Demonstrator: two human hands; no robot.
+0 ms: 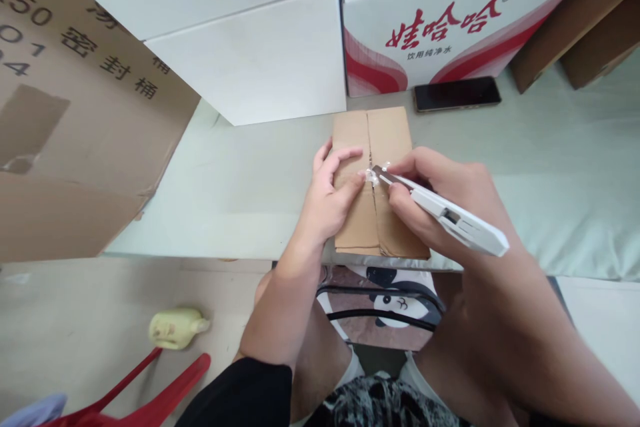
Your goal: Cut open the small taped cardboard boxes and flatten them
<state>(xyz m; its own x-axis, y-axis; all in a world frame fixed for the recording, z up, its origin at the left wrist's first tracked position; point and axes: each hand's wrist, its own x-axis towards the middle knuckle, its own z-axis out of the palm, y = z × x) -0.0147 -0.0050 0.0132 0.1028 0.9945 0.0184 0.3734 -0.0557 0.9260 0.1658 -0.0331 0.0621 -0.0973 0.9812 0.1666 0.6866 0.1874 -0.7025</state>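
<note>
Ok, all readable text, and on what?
"X50", twice: large brown cardboard box
"01", possibly cut off: brown box
"密封桶": brown box
"娃哈哈®": white-and-red cardboard box
"饮用纯净水": white-and-red box
Unreadable: brown box's cut-off or covered characters; blurred marks on pale yellow plastic bottle.

The carton (363, 221) lies before the boxes (260, 67), phone (457, 95) behind to its right, all on what seems a table (240, 180).
</note>
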